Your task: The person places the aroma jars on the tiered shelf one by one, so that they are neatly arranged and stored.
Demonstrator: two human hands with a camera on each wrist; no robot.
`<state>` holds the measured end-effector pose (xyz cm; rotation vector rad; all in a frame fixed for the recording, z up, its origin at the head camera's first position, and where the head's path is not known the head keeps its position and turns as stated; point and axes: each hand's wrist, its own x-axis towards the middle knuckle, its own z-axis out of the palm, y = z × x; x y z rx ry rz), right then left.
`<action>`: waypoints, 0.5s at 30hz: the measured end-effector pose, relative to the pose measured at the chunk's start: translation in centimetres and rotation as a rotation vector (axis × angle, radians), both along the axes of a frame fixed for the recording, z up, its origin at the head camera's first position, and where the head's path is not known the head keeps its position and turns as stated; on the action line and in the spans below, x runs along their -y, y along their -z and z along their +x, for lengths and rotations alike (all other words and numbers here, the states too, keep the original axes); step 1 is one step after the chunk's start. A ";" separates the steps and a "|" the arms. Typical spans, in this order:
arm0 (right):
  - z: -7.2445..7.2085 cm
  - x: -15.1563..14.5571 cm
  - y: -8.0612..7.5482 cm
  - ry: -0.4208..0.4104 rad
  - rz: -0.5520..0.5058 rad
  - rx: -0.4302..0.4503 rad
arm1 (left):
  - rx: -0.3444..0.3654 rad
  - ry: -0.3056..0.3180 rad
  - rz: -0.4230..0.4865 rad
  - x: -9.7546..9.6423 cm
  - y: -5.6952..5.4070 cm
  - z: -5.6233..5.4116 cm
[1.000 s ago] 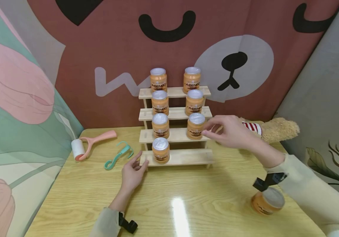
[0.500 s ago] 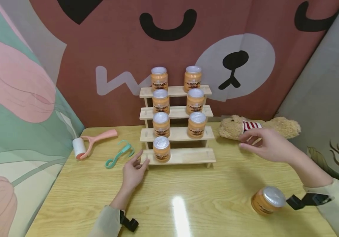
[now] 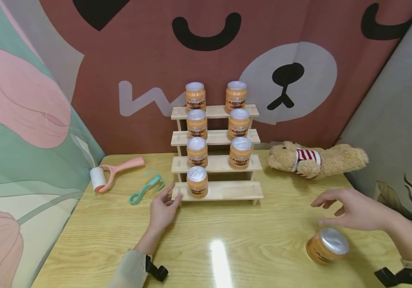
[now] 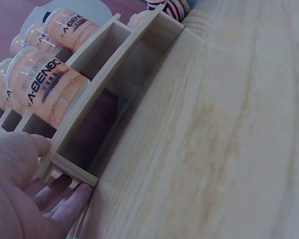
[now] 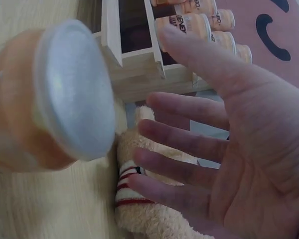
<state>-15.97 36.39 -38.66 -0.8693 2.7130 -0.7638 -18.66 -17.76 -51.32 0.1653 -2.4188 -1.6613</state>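
A four-tier wooden step rack (image 3: 224, 190) carries orange jars with silvery lids, one of them, a jar (image 3: 197, 182), on the left of the lowest step. My left hand (image 3: 162, 212) grips the left end of that step; in the left wrist view the thumb lies by its top and the fingers (image 4: 72, 206) reach to its end support. My right hand (image 3: 357, 210) hovers just behind a lone orange jar (image 3: 326, 246) on the table at the front right. In the right wrist view its fingers are spread, holding nothing, with that jar's lid (image 5: 74, 89) beside them.
A tan plush toy (image 3: 317, 159) in a striped shirt lies right of the rack. Left of the rack are a pink-handled lint roller (image 3: 115, 174) and a teal hook-shaped tool (image 3: 147, 188). A printed cloth backdrop (image 3: 148, 60) stands behind the wooden table (image 3: 263, 236).
My right hand has drawn back from the jar on the right of the second-lowest step, moving right and toward me to the lone jar. The left hand keeps its place on the rack.
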 end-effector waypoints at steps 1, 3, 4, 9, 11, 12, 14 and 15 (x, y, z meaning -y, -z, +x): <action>0.1 -0.2 0.2 -0.018 -0.003 0.026 | -0.002 -0.002 -0.002 0.0 0.0 0.0; 0.3 -0.5 0.5 -0.046 -0.010 0.072 | -0.008 -0.007 -0.006 0.1 0.0 0.0; 0.4 -0.6 0.6 -0.061 -0.016 0.091 | -0.012 -0.008 -0.007 0.1 0.0 0.0; 0.7 -0.7 1.1 -0.101 -0.043 0.210 | -0.017 -0.007 -0.009 0.2 -0.1 0.0; 0.7 -0.6 1.3 -0.109 -0.045 0.238 | -0.015 -0.006 -0.008 0.1 -0.1 0.0; 0.7 -0.5 1.4 -0.115 -0.045 0.245 | -0.015 -0.004 -0.006 0.1 -0.1 0.0; 0.8 -0.4 1.5 -0.136 -0.041 0.238 | -0.015 -0.002 -0.005 0.1 0.0 0.0; 0.8 -0.4 1.6 -0.149 -0.036 0.223 | -0.015 -0.002 -0.003 0.1 0.0 0.0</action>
